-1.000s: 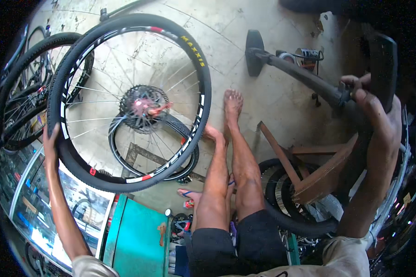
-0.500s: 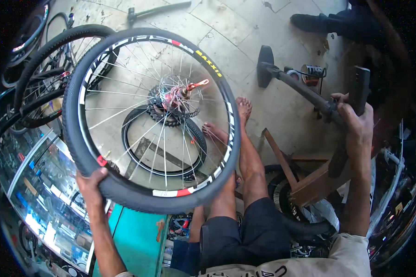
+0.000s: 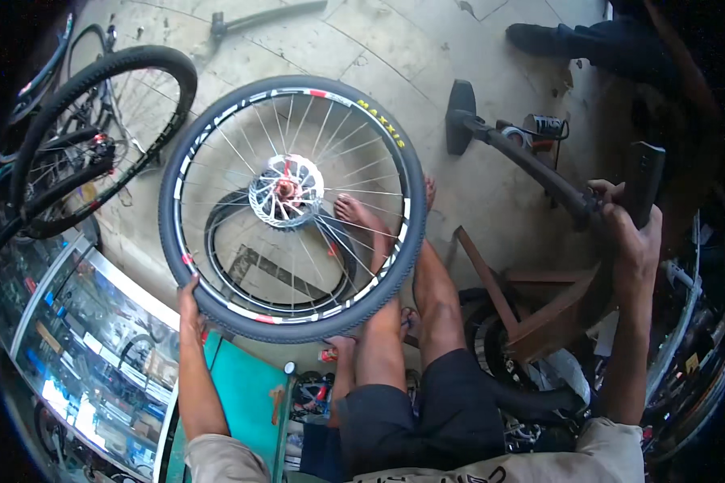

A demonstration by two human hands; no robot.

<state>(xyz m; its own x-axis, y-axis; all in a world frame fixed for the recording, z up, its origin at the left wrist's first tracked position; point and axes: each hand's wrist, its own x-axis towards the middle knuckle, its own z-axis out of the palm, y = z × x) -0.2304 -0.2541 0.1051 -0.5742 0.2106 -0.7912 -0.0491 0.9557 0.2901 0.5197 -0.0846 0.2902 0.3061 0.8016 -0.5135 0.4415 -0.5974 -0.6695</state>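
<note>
My left hand point(image 3: 188, 302) grips the lower left edge of a bicycle wheel point(image 3: 169, 209), thumb on the tyre's upper side. The wheel has a black knobby tyre, a black rim with white and red patches, a red hub and a silver disc brake rotor point(image 3: 308, 211). It is held up in front of my legs with the rotor side showing. Over on the right, my right hand point(image 3: 632, 237) is closed round a dark metal stand point(image 3: 532, 165) near its black upright end. A long tube runs from there to a flat crosswise foot point(image 3: 461, 117).
A loose tyre point(image 3: 209, 249) lies on the floor beneath the wheel. Bicycles point(image 3: 89, 153) stand at the left beside a glass display case point(image 3: 97, 354). A green box-like surface point(image 3: 242, 394) is at my left knee, a brown angled frame point(image 3: 532, 326) at my right. Someone's dark-trousered leg point(image 3: 604, 44) is far right.
The wheel has tilted and shifted right, its rotor side now facing me more squarely. My left hand has moved with it. My right hand has come slightly down and right on the stand.
</note>
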